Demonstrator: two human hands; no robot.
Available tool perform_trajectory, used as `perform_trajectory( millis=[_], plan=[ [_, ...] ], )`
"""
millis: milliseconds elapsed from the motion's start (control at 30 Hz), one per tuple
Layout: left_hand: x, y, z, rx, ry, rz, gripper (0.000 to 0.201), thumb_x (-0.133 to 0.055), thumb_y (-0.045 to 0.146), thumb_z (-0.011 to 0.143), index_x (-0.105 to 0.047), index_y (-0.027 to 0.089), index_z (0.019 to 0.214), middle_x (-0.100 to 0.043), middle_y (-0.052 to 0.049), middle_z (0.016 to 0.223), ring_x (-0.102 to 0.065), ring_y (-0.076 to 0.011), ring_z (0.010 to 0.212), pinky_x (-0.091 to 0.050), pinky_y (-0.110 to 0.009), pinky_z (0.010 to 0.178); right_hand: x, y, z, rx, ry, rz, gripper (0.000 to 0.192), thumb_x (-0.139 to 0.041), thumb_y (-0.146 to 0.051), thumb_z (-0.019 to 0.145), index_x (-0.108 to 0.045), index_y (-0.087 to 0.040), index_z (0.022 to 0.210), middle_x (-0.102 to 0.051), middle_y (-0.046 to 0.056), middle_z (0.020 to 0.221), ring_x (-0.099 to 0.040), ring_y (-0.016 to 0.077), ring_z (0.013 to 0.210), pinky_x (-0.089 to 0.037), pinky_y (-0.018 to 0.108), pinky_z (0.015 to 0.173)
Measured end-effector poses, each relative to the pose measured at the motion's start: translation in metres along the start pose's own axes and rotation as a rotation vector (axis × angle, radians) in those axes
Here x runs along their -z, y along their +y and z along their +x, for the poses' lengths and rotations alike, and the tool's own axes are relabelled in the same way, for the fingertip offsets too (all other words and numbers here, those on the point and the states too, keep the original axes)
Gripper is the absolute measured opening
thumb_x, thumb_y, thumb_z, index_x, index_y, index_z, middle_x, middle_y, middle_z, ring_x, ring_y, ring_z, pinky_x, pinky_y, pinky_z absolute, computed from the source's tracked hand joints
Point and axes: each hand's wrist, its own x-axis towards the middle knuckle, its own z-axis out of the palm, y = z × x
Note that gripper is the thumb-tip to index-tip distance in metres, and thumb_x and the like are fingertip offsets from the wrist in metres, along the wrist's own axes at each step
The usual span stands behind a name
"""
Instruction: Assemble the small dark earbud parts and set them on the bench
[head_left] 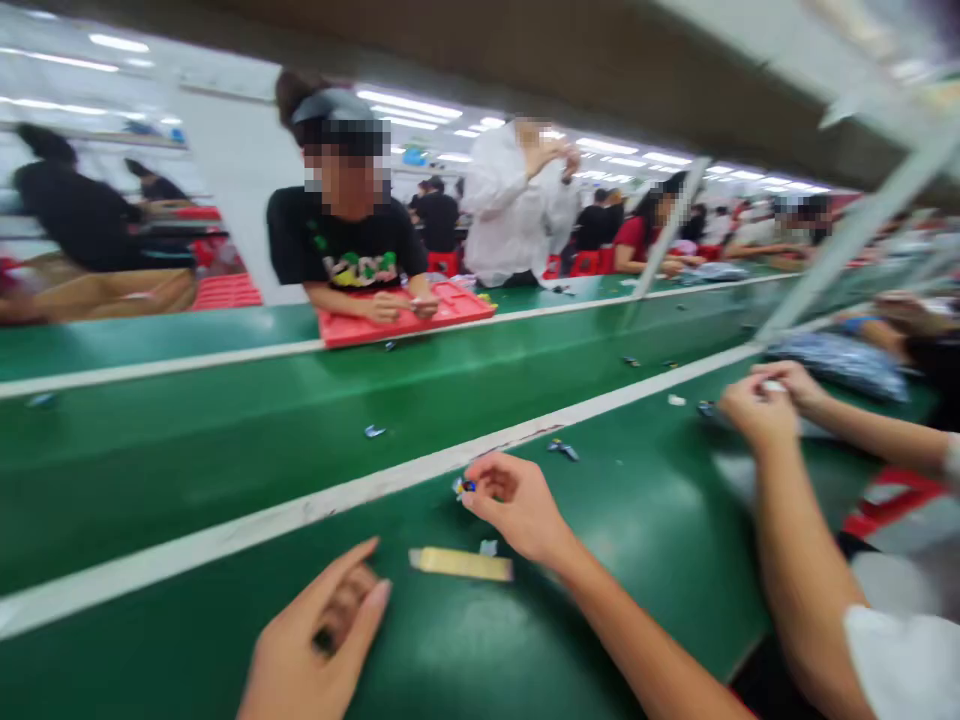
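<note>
Small part (466,486), blue and white, pinched at the fingertips of the right hand (517,508), just above the green table (615,500) near the white stripe (300,515). Blur hides its exact form. Judgement: very light, rigid, plastic-like, small enough to slip from a loose pinch; best taken by its sides with thumb and forefinger, as it is held now.

Right hand: fingers narrowed into a pinch on the part, wrist coming in from 5 o'clock.

Left hand (319,640): at 7 o'clock of the part, near the bottom edge, fingers curled loosely. Something dark shows within the curl; cannot tell whether it is held or only shadow.

Flat yellowish strip (460,564) lies on the table at 6 o'clock of the part, between the two hands, with a pale scrap (488,547) touching its far end. More small loose pieces: one (562,449) at 2 o'clock, another (373,431) at 10 o'clock across the stripe.

At 3 o'clock, a neighbouring person's hands (765,400) are brought together over something small, well apart from the part.

At 12 o'clock, across the table, a person in a black shirt leans on a red tray (405,315). More people sit further back.
</note>
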Motion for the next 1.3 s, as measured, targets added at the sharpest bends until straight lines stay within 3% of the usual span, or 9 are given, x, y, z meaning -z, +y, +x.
perform_trajectory(
  millis=[100,233,367,500,700,833,967,1200,1300],
  plan=[
    [-0.017,0.012,0.008,0.11,-0.154,-0.288,0.053,-0.061,0.035,0.086,-0.056,0.014,0.135,-0.072,-0.007,0.097,-0.066,-0.0146,0.064,-0.058,-0.027,0.059,-0.033,-0.007,-0.032,-0.01,-0.143,0.155,0.024,-0.08,-0.029,0.074,-0.066,-0.019,0.091,-0.067,-0.001,0.074,-0.06,0.0131,0.063,-0.052,0.027,0.061],
    [-0.022,0.006,0.009,0.173,-0.227,-0.462,0.036,-0.06,0.031,0.089,-0.066,0.014,0.12,-0.071,-0.008,0.096,-0.064,-0.0144,0.07,-0.056,-0.025,0.062,-0.05,-0.01,-0.043,-0.096,-0.189,0.237,0.024,-0.083,-0.024,0.072,-0.067,-0.02,0.09,-0.068,0.0,0.078,-0.06,0.0119,0.065,-0.052,0.024,0.063],
    [-0.016,0.003,0.001,0.226,-0.237,-0.503,0.035,-0.062,0.029,0.09,-0.066,0.017,0.122,-0.072,-0.006,0.091,-0.066,-0.0158,0.077,-0.054,-0.025,0.067,-0.053,-0.01,-0.047,-0.145,-0.139,0.204,0.028,-0.088,-0.018,0.064,-0.071,-0.021,0.086,-0.07,-0.001,0.073,-0.059,0.0109,0.062,-0.05,0.021,0.06],
    [-0.015,0.004,0.002,0.289,-0.259,-0.577,0.025,-0.06,0.026,0.091,-0.069,0.015,0.111,-0.064,0.001,0.066,-0.06,-0.0119,0.062,-0.048,-0.019,0.054,-0.053,-0.008,-0.052,-0.123,-0.119,0.164,0.027,-0.086,-0.016,0.067,-0.072,-0.023,0.089,-0.07,-0.001,0.076,-0.061,0.0111,0.066,-0.052,0.021,0.063],
    [-0.016,0.004,0.004,0.351,-0.245,-0.653,0.014,-0.058,0.02,0.09,-0.069,0.017,0.098,-0.064,0.003,0.067,-0.055,-0.0072,0.053,-0.047,-0.014,0.05,-0.055,-0.009,-0.056,-0.196,-0.18,0.17,0.022,-0.086,-0.022,0.07,-0.073,-0.022,0.088,-0.072,0.0,0.076,-0.065,0.0132,0.068,-0.055,0.024,0.066],
    [-0.016,0.004,0.001,0.323,-0.244,-0.616,0.025,-0.059,0.025,0.091,-0.069,0.018,0.113,-0.067,0.002,0.072,-0.059,-0.0084,0.057,-0.049,-0.015,0.053,-0.053,-0.012,-0.056,-0.252,-0.268,0.231,0.018,-0.084,-0.026,0.076,-0.074,-0.023,0.091,-0.074,0.0,0.078,-0.068,0.0138,0.07,-0.056,0.025,0.071],
    [-0.015,0.003,-0.001,0.281,-0.211,-0.476,0.025,-0.058,0.026,0.092,-0.072,0.018,0.11,-0.068,0.001,0.067,-0.06,-0.0105,0.057,-0.05,-0.018,0.053,-0.047,-0.013,-0.054,-0.306,-0.292,0.35,0.016,-0.082,-0.028,0.08,-0.075,-0.025,0.094,-0.075,-0.001,0.078,-0.068,0.0113,0.07,-0.056,0.022,0.07],
    [-0.015,0.001,-0.001,0.116,-0.154,-0.283,0.02,-0.055,0.023,0.094,-0.075,0.021,0.099,-0.075,-0.001,0.083,-0.063,-0.0123,0.063,-0.049,-0.022,0.056,-0.036,-0.011,-0.054,-0.428,-0.344,0.386,0.015,-0.078,-0.032,0.084,-0.079,-0.024,0.097,-0.075,0.004,0.082,-0.061,0.0132,0.07,-0.052,0.025,0.066],
    [-0.016,0.001,-0.004,0.079,-0.138,-0.256,0.021,-0.054,0.02,0.095,-0.072,0.022,0.108,-0.073,0.0,0.086,-0.064,-0.0114,0.065,-0.05,-0.022,0.058,-0.036,-0.012,-0.054,-0.51,-0.362,0.458,0.016,-0.08,-0.032,0.082,-0.079,-0.024,0.096,-0.074,0.003,0.081,-0.061,0.0117,0.068,-0.051,0.022,0.064]
  ],
)
